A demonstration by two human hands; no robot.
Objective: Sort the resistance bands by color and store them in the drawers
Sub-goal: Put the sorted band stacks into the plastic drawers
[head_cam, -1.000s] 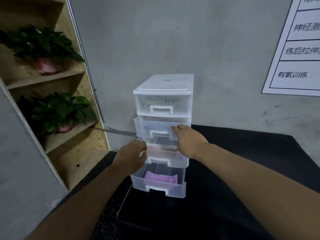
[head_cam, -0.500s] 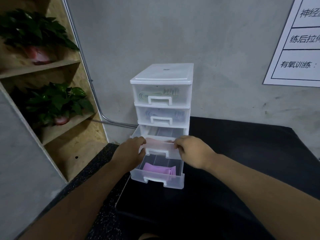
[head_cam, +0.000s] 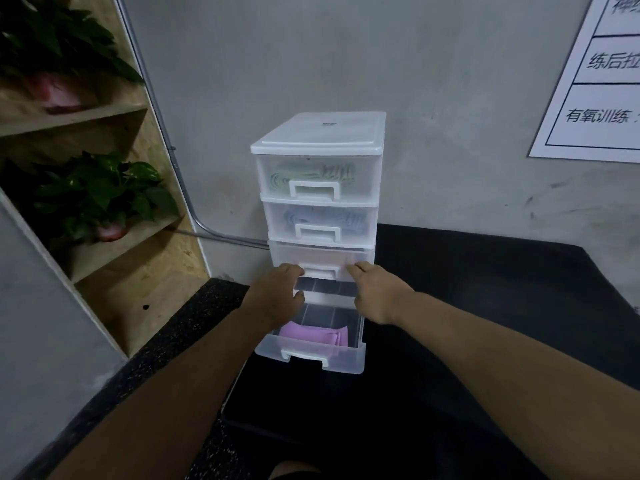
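Hands apart: left hand and right hand flank handle of third drawer, pressing its front. Right fingers extended, left curl unclear. Push evenly both sides so frosted plastic tray slides straight. Bottom drawer out, soft pink band folded flat inside.

bottom drawer open, pink band inside (folded)
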